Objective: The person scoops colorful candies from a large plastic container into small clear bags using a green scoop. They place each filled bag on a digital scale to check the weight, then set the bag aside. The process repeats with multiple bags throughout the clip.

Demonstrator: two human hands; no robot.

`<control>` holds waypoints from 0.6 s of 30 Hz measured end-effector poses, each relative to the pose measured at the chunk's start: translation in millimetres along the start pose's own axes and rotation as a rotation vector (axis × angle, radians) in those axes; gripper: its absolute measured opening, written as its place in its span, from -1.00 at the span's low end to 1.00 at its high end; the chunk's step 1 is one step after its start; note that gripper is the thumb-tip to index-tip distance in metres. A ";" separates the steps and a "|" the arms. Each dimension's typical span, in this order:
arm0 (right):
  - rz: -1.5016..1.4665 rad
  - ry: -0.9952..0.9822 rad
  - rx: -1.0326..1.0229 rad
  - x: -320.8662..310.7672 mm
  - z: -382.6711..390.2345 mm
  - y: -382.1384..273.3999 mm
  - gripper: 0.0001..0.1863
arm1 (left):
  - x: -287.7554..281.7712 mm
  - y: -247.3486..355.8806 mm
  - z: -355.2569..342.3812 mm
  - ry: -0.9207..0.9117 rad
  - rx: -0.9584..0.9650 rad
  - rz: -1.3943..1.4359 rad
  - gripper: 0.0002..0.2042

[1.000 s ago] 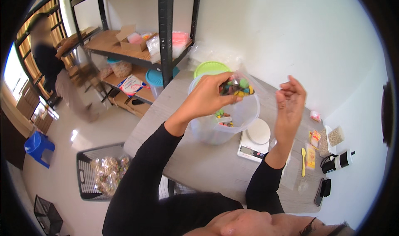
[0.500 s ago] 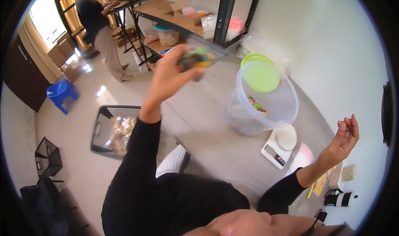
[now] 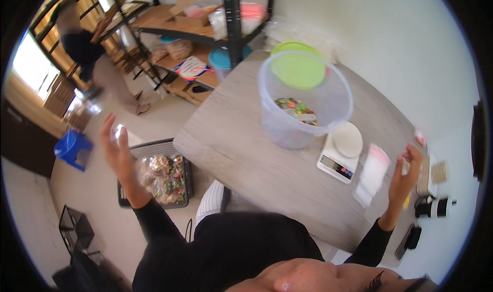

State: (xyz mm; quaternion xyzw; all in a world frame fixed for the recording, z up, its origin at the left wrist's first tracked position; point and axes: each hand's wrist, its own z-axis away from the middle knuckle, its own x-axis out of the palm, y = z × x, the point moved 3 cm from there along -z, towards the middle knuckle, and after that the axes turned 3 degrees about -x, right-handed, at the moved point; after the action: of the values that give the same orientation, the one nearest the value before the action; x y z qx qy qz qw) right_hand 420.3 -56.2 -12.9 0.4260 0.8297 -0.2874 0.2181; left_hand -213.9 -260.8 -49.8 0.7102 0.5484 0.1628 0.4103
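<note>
My left hand (image 3: 119, 153) is raised at the left with fingers apart and nothing in it. Beside and below it, a black plastic basket (image 3: 191, 181) on the floor holds several clear bags of colourful, pebble-like pieces (image 3: 163, 178). My right hand (image 3: 403, 181) hovers over the right side of the table, fingers loosely bent and apart, holding nothing visible. Nearest to it lies a stack of clear plastic bags (image 3: 373, 175) with pink ends. A white digital scale (image 3: 336, 163) sits left of those. Behind it stands a translucent bucket (image 3: 277, 125) containing more colourful pieces (image 3: 295, 109).
A green lid (image 3: 298, 66) lies behind the bucket on the grey table (image 3: 241, 153). Shelving (image 3: 233, 25) with boxes and tubs adjoins the far table edge. Another person (image 3: 97, 61) stands far left, near a blue stool (image 3: 74, 149). A black-and-white container (image 3: 434, 207) is at the right.
My left hand has come down and left from above the table and no longer holds the bag of colourful pieces. The view has shifted; more of the basket's contents show.
</note>
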 end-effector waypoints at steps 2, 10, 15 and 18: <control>0.028 -0.034 -0.018 2.4 17.4 9.4 -0.68 | 45.3 21.2 3.0 -0.115 0.075 0.092 -0.64; 0.069 -0.057 0.172 20.1 77.1 80.7 -0.65 | 181.2 110.3 46.2 -0.393 0.313 0.284 -0.68; 0.032 -0.099 0.238 26.8 94.2 106.3 -0.56 | 209.4 142.1 71.7 -0.423 0.402 0.261 -0.73; 0.070 -0.152 0.318 33.9 102.6 108.3 -0.44 | 216.9 150.9 82.2 -0.418 0.422 0.272 -0.76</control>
State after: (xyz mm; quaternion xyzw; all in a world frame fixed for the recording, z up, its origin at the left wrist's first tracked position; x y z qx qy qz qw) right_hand 504.1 -53.4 -140.9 0.4607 0.7395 -0.4387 0.2201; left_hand 14.4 -105.4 -32.5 0.8644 0.3738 -0.0504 0.3324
